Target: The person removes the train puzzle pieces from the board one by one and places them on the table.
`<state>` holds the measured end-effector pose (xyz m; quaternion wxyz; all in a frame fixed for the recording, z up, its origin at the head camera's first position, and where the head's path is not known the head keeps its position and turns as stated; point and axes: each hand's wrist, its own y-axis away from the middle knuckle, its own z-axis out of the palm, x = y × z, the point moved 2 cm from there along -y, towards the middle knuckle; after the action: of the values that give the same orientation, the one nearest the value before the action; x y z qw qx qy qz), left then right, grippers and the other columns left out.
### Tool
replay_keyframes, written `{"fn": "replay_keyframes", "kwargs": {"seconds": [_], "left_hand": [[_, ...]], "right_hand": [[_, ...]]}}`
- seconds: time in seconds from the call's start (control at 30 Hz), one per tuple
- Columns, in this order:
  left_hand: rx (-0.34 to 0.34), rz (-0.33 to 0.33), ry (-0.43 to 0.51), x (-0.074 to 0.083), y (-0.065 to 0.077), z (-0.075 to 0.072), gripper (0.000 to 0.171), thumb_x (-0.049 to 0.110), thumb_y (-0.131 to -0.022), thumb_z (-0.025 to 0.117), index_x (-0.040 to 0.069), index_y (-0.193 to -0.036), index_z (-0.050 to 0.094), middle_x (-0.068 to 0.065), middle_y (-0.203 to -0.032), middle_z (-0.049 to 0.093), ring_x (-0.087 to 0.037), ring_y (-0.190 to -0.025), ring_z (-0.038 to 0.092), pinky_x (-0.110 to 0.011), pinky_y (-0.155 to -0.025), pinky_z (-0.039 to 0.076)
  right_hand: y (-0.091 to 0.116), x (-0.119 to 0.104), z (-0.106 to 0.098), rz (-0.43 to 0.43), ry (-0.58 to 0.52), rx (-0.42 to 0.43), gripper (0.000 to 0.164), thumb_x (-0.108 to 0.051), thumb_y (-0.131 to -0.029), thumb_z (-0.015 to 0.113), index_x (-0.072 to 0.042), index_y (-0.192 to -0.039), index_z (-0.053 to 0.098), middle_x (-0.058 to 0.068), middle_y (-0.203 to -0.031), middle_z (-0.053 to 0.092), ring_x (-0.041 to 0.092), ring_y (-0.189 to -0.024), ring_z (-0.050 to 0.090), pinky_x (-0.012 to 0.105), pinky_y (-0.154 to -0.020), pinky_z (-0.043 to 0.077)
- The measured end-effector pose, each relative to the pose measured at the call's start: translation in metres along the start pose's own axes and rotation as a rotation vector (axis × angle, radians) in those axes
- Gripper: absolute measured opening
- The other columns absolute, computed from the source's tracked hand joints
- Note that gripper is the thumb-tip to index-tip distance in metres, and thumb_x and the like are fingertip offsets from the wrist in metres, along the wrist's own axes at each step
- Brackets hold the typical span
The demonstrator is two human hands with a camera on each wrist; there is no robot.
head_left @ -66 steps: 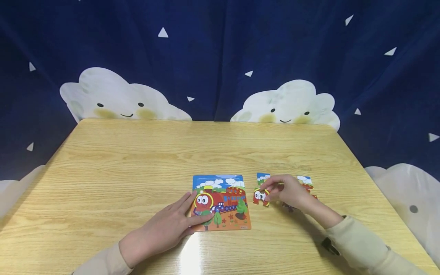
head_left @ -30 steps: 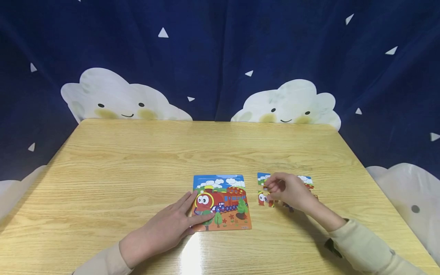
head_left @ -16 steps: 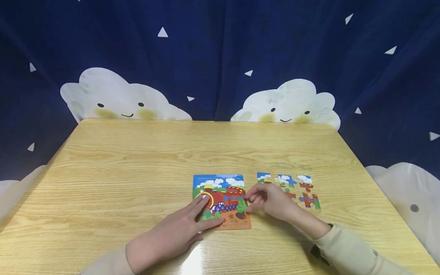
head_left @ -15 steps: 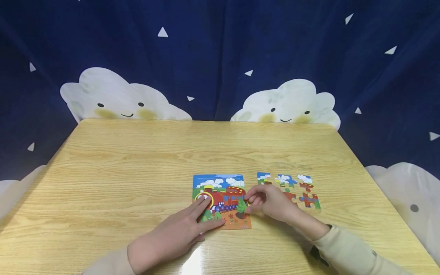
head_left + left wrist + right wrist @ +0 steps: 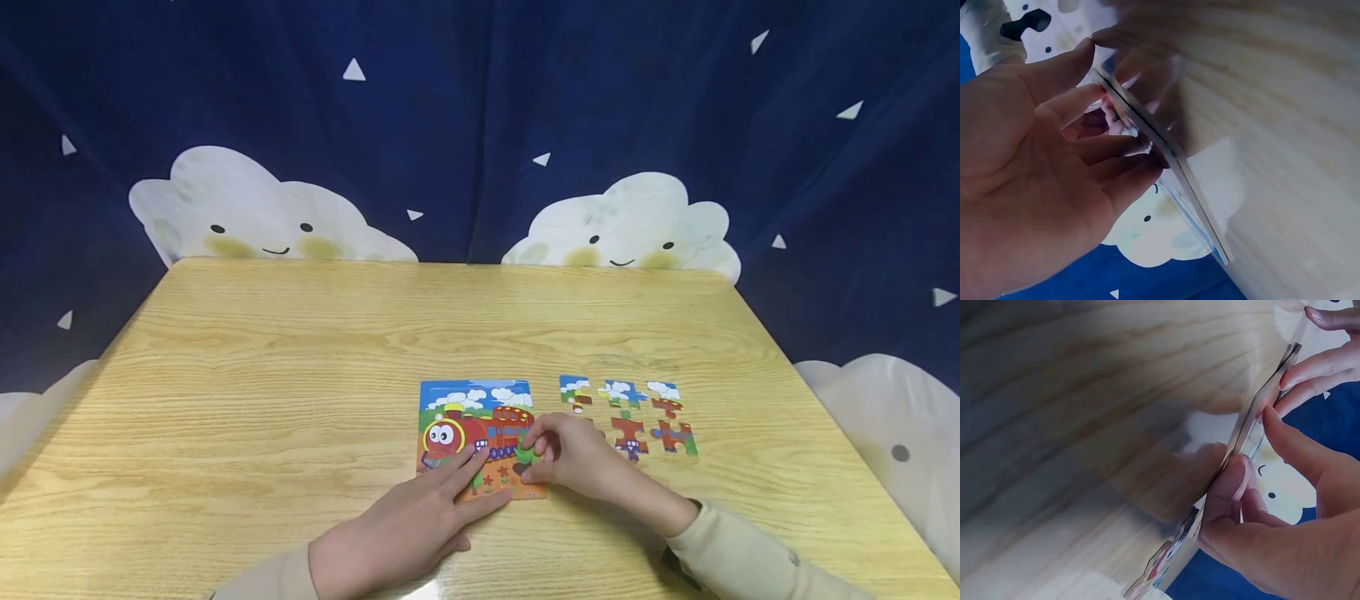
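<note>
A square jigsaw puzzle (image 5: 468, 417) with a red train picture lies flat on the table in the head view. My left hand (image 5: 412, 525) rests on its lower part, fingers mostly straight. In the left wrist view, the left fingertips (image 5: 1147, 172) touch the thin puzzle. My right hand (image 5: 581, 458) holds the puzzle's right side at the green tree (image 5: 525, 450), its thumb and index finger bent there, the others curled. In the right wrist view the thumb and a finger (image 5: 1235, 478) meet the board's edge (image 5: 1247, 428). The palm side hides exactly what they pinch.
Several loose jigsaw pieces lie in two rows right of the board, among them a sky piece (image 5: 622, 393), a red carriage piece (image 5: 675, 436) and a wheel piece (image 5: 630, 435). My right hand partly covers one. A blue curtain (image 5: 480, 125) hangs behind the table (image 5: 300, 350).
My right hand has let go of the piece with eyes among the loose pieces and moved left to the board. My left hand has slid right and down along the board's lower part.
</note>
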<state>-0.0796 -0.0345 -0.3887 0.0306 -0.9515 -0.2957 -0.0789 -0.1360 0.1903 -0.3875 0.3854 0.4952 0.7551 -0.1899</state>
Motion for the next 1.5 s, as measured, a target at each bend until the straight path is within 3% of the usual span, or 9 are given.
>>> {"fn": "replay_keyframes", "kwargs": {"seconds": [0.53,0.83,1.07,1.27,1.5], "left_hand": [[-0.021,-0.016,-0.016,0.000,0.000,0.002,0.062,0.032,-0.094,0.066,0.029,-0.151,0.041,-0.019,-0.155,0.032,-0.032,-0.142,0.031,-0.038,-0.107,0.039],[-0.004,-0.003,-0.022,0.000,-0.001,0.003,0.062,0.031,-0.093,0.067,0.028,-0.150,0.043,-0.019,-0.154,0.033,-0.032,-0.141,0.033,-0.037,-0.108,0.038],[-0.010,-0.006,-0.024,0.000,-0.001,0.003,0.060,0.031,-0.093,0.067,0.029,-0.149,0.044,-0.019,-0.155,0.032,-0.032,-0.142,0.033,-0.037,-0.108,0.038],[-0.016,-0.011,-0.015,0.000,-0.001,0.002,0.061,0.031,-0.093,0.066,0.029,-0.150,0.043,-0.019,-0.155,0.031,-0.032,-0.142,0.032,-0.038,-0.108,0.038],[-0.018,-0.001,-0.013,0.000,-0.001,0.002,0.062,0.032,-0.094,0.066,0.028,-0.151,0.042,-0.021,-0.154,0.032,-0.034,-0.141,0.033,-0.039,-0.106,0.040]], "right_hand": [[-0.001,0.000,0.002,0.007,0.026,0.010,0.034,-0.006,-0.068,0.088,-0.004,-0.089,0.061,0.001,-0.078,0.055,0.009,-0.065,0.050,0.022,-0.059,0.045],[0.002,-0.001,0.004,-0.069,0.012,0.032,0.034,-0.001,-0.070,0.086,-0.008,-0.088,0.058,0.000,-0.076,0.056,0.010,-0.068,0.052,0.022,-0.061,0.046],[0.004,-0.005,0.005,-0.095,-0.064,0.019,0.032,0.003,-0.073,0.081,-0.006,-0.092,0.056,0.002,-0.079,0.058,0.011,-0.070,0.056,0.023,-0.062,0.050],[0.006,0.001,0.002,-0.070,-0.092,0.033,0.031,0.002,-0.075,0.081,-0.007,-0.093,0.057,0.002,-0.080,0.058,0.012,-0.070,0.057,0.023,-0.061,0.051],[0.019,0.015,-0.015,-0.021,-0.110,0.056,0.029,-0.003,-0.077,0.081,-0.006,-0.096,0.058,0.004,-0.081,0.058,0.013,-0.070,0.058,0.024,-0.059,0.049]]}}
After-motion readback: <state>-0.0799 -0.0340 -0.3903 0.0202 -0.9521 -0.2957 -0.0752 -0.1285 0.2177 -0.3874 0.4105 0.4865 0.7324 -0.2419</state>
